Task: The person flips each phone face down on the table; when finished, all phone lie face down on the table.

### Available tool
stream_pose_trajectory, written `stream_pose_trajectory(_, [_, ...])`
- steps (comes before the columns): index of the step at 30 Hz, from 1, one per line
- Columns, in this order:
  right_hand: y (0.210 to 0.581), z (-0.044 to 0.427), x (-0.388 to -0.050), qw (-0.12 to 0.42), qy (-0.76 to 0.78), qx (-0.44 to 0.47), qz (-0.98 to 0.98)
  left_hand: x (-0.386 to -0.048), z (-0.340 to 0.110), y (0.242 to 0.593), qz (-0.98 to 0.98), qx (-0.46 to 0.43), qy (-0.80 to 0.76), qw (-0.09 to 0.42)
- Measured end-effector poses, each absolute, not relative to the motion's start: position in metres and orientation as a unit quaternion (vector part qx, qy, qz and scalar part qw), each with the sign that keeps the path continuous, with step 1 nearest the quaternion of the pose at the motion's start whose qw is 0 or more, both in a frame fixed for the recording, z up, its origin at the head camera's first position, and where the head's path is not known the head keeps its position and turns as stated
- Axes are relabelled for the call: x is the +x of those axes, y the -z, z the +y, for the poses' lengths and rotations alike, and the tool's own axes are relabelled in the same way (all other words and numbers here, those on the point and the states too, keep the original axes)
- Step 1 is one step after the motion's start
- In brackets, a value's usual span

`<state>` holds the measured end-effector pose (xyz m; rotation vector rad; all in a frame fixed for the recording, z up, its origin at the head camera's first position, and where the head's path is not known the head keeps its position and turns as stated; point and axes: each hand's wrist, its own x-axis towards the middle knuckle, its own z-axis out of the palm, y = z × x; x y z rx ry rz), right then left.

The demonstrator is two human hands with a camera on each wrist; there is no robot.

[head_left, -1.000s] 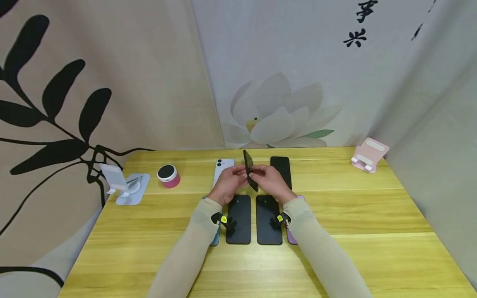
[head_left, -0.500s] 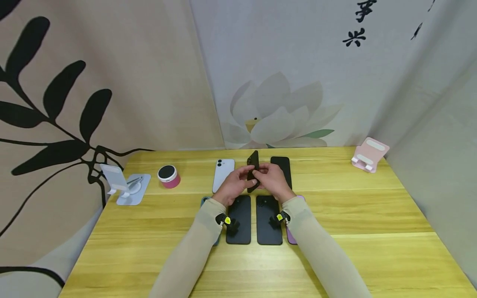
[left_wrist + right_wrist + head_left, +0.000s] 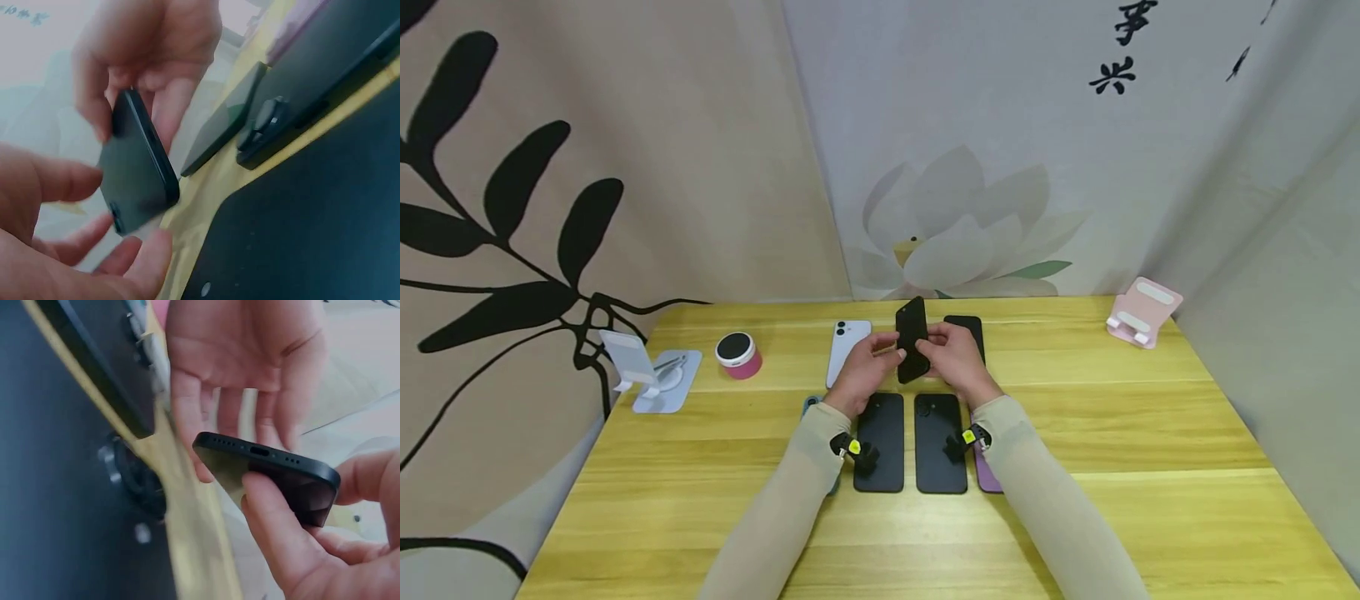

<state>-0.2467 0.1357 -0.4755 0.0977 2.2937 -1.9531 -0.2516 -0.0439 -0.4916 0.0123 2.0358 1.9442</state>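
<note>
A black smartphone is held up above the table between both hands. My right hand pinches it, thumb on one face and fingers behind, as the right wrist view shows. My left hand is at the opposite edge, its fingers spread and fairly straight beside the phone; contact there is hard to tell. Two dark phones lie side by side below the hands. A white phone lies behind the left hand, another black phone behind the right. Sleeves partly cover a blue phone and a purple phone.
On the table's left stand a white phone stand and a pink-and-white round container with a dark top. A pink phone stand is at the back right corner. A printed curtain hangs behind the table.
The held phone has turned from nearly edge-on to showing a broad dark face. Around it the fingers have shifted; the left hand's have spread off its edge. The lying phones have stayed put.
</note>
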Motion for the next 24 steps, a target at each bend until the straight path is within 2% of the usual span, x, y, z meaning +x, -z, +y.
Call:
stream_pose_trajectory(9, [0.453, 0.132, -0.236, 0.054, 0.638, 0.012, 0.768, -0.256, -0.052, 0.491, 0.594, -0.064, -0.770, 0.224])
stream_pose_trajectory(18, [0.456, 0.132, -0.237, 0.041, 0.631, 0.011, 0.775, -0.257, -0.056, 0.490, 0.599, -0.067, -0.771, 0.204])
stream_pose_trajectory(24, [0.468, 0.136, -0.240, 0.054, 0.630, 0.018, 0.774, -0.256, -0.060, 0.488, 0.654, -0.063, -0.733, 0.179])
